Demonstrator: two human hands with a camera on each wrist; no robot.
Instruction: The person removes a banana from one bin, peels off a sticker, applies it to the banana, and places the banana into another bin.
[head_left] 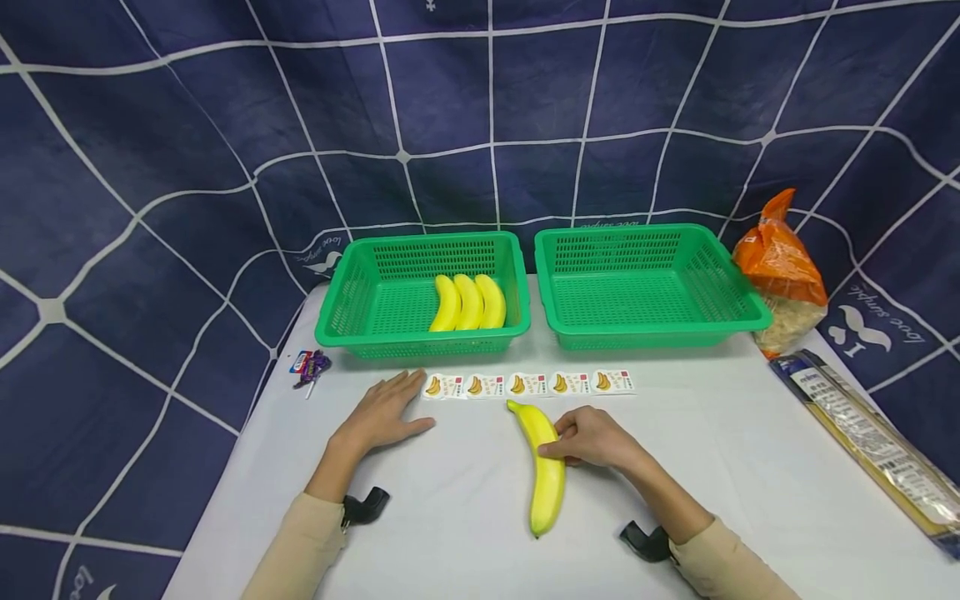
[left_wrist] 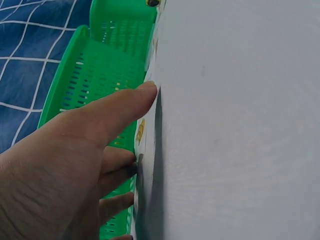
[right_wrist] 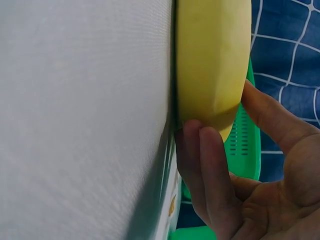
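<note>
A yellow banana [head_left: 550, 479] lies on the white table in front of me, its stem pointing toward the baskets. My right hand [head_left: 592, 437] pinches it around the middle from the right, thumb on top; in the right wrist view the fingers [right_wrist: 212, 165] curl against its side. My left hand [head_left: 384, 408] rests on the table with fingers spread, holding nothing. Its fingertips are right at the left end of a row of banana stickers [head_left: 525, 386]. The left wrist view shows its thumb [left_wrist: 125, 107] extended over the tabletop.
Two green baskets stand at the back: the left basket [head_left: 360, 340] contains three bananas [head_left: 468, 302], the right basket [head_left: 645, 340] shows a bare bottom. An orange-topped bag [head_left: 783, 267] and a long flat package [head_left: 870, 433] lie at right. Wrapped candy [head_left: 313, 365] sits at left.
</note>
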